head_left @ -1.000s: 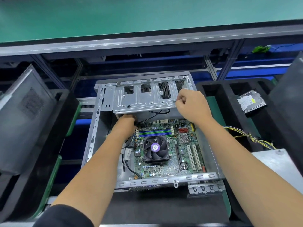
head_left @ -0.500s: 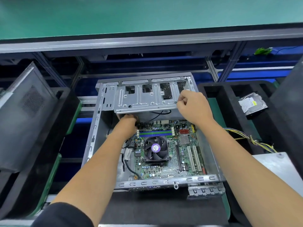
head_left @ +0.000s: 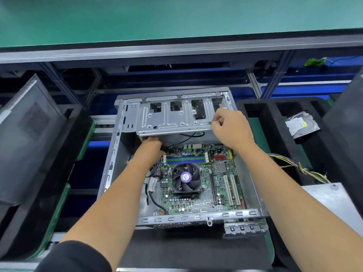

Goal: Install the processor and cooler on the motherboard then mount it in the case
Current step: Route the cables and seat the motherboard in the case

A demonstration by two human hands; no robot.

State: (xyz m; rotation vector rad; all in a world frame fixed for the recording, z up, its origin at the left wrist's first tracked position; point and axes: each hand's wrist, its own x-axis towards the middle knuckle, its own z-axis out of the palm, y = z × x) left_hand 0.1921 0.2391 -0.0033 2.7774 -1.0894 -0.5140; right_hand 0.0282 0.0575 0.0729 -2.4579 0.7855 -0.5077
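right hand [head_left: 231,130]: fingers curled, gripping drive cage [head_left: 172,118] edge | left hand [head_left: 152,148]: fingers hidden under cage, cannot tell

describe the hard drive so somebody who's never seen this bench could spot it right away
Start at the open metal computer case in the middle, then look right, past the person's right hand, to the black foam tray. The hard drive lies in its far right compartment: a flat silver box with a white label, the only loose component there.
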